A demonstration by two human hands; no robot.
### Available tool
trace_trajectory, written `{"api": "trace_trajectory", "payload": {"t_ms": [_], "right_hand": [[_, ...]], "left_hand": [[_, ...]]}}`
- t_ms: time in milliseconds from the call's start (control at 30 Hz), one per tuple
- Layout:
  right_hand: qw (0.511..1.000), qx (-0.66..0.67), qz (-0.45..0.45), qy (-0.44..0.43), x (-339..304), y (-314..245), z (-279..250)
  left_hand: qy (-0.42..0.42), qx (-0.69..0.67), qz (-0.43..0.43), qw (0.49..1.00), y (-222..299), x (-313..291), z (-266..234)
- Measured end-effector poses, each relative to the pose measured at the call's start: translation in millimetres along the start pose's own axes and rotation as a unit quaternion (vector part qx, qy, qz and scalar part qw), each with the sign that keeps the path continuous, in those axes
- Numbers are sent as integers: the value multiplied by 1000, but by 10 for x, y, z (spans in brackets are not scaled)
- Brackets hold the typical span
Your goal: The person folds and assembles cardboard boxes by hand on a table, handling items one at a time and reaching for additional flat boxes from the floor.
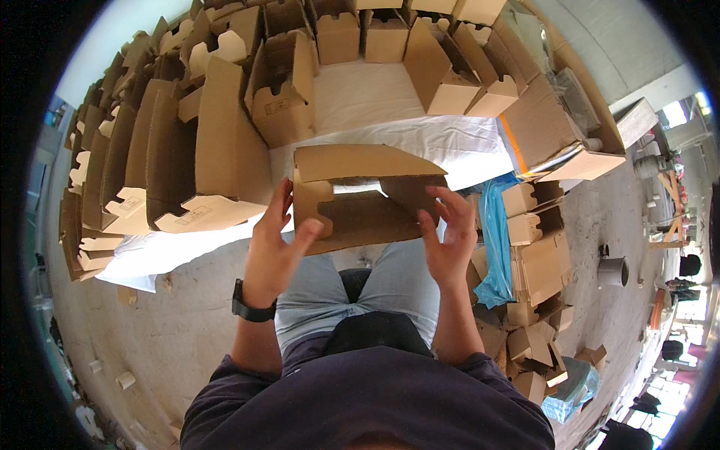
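Observation:
Over my lap, between both hands, is a small open brown cardboard box (367,163). Its long walls stand up, and a bright gap shows inside along the far wall. My left hand (271,251) holds the left end, the thumb by the notched end flap and the fingers along the outside. At the right end, my right hand (452,244) has its thumb and fingers bent around the end wall. Part of the fingers on both sides is hidden by the cardboard. A dark watch (253,301) is on my left wrist.
Many similar open boxes (232,135) stand in rows on a white-covered table (367,94) ahead and left. To the right are a larger carton (536,112), blue plastic (493,247) and piled boxes (540,262). A grey bucket (613,271) stands on the floor.

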State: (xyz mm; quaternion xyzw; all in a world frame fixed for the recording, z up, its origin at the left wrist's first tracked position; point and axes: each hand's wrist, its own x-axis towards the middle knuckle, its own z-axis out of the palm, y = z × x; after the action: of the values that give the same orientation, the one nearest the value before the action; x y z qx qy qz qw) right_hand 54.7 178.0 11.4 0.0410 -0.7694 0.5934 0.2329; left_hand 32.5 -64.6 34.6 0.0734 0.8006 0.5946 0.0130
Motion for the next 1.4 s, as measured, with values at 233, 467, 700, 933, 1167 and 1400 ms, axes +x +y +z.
{"api": "trace_trajectory", "payload": {"t_ms": [233,467,700,933,1167,1400], "right_hand": [[993,33,-41,103,-57,144,62],[990,20,129,56,11,-6,-3],[991,77,92,53,-89,349,-140],[942,277,113,155,-62,325,-181],[922,338,117,148,-67,332,-188],[896,368,188,161,-33,360,-297]], "left_hand": [[-14,130,-59,990,132,-67,78],[-54,113,31,992,-23,-223,108],[-179,45,-54,981,-96,-356,4],[-36,-203,-131,970,-300,-455,189],[-29,-528,-265,807,-391,-286,240],[-40,-498,-249,830,-363,-230,379]]}}
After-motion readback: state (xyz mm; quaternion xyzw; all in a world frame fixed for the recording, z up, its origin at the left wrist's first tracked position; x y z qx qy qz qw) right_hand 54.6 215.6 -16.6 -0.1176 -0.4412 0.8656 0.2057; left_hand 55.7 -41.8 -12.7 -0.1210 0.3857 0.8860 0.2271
